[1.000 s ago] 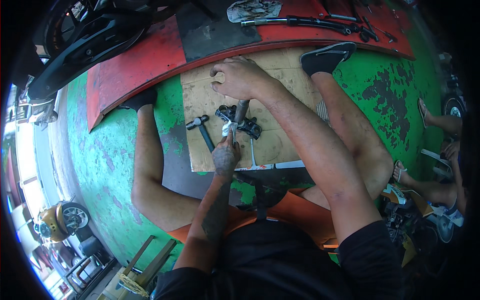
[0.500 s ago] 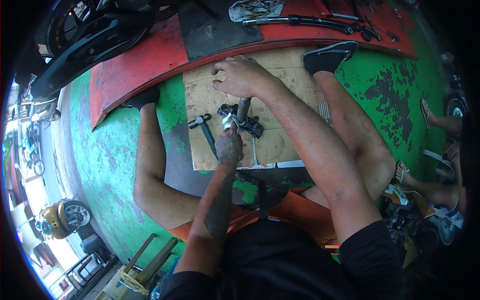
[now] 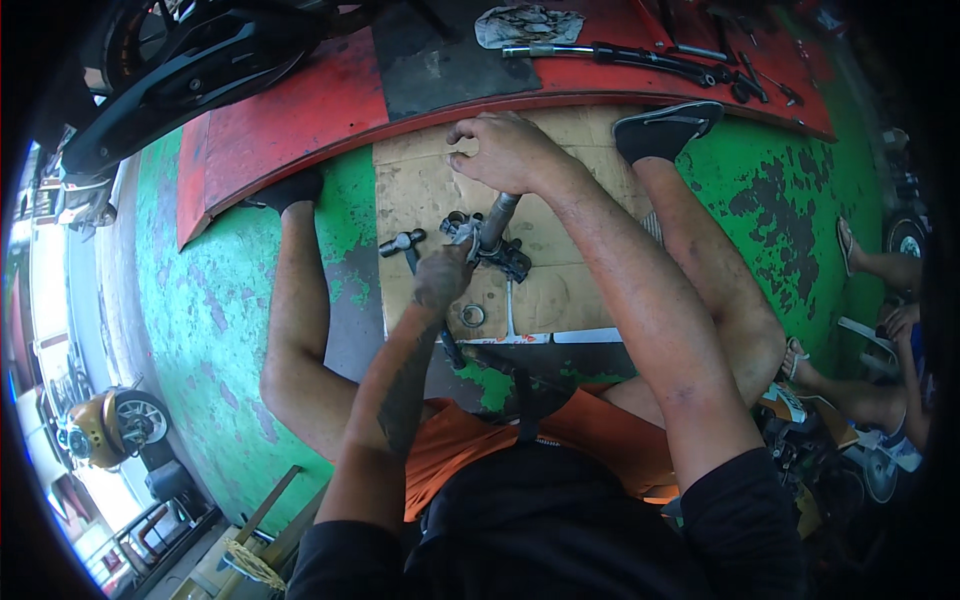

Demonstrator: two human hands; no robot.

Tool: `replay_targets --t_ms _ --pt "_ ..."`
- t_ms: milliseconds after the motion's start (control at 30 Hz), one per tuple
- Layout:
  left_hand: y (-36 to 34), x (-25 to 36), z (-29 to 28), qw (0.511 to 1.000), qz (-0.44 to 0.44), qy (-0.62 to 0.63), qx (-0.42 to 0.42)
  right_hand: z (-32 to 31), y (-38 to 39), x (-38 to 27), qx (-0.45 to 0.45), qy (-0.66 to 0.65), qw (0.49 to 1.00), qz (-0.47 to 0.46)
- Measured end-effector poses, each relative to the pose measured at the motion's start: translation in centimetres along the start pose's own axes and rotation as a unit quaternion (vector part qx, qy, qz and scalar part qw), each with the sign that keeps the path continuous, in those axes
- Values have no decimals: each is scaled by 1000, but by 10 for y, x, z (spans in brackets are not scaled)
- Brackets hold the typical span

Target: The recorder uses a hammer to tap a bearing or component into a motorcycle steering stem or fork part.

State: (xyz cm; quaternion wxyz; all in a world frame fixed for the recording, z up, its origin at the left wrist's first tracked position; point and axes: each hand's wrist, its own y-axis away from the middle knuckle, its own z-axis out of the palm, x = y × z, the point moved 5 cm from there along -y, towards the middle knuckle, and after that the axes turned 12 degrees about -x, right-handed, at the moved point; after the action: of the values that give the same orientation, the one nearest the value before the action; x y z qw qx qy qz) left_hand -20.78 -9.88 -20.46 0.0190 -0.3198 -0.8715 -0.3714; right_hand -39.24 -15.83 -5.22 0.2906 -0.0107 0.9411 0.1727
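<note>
A dark metal clamp with a steering stem (image 3: 497, 225), much like a motorcycle's triple clamp, rests on a flat sheet of cardboard (image 3: 560, 240) between my legs. My left hand (image 3: 442, 275) is closed beside the stem's base, on a crumpled whitish rag (image 3: 464, 234) pressed against the clamp. Over the stem's upper end is my right hand (image 3: 505, 152), its fingers loosely curved and apart; whether its palm touches the stem is hidden. A ball-peen hammer (image 3: 402, 243) lies left of the clamp, its handle partly under my left hand. Near it sits a metal ring (image 3: 472, 316).
A red and black raised platform (image 3: 290, 130) runs along the far side, carrying a fork leg (image 3: 640, 62), a dirty rag (image 3: 528, 27) and several tools. A motorcycle (image 3: 200, 75) stands at far left. Another person's legs (image 3: 860, 390) show at right.
My left hand has shifted left and slightly up, uncovering the metal ring. The stem leans more to the right, and my right hand has moved slightly right with it.
</note>
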Motion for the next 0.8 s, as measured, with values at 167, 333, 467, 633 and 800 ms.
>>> replay_targets --t_ms 167,333,467,633,800 --pt "13 4 27 993 -21 -66 100 4 -2 -16 4 11 1000 -13" --pt "27 20 23 989 -33 -59 129 3 -3 -17 5 29 1000 -5" --pt "43 26 15 997 30 24 72 5 -4 -16 -4 29 1000 -6" --pt "58 -21 34 910 -32 410 61 -2 -5 -14 -15 4 1000 -4" --pt "48 13 39 633 54 770 59 -2 -8 -4 -16 -12 1000 12"
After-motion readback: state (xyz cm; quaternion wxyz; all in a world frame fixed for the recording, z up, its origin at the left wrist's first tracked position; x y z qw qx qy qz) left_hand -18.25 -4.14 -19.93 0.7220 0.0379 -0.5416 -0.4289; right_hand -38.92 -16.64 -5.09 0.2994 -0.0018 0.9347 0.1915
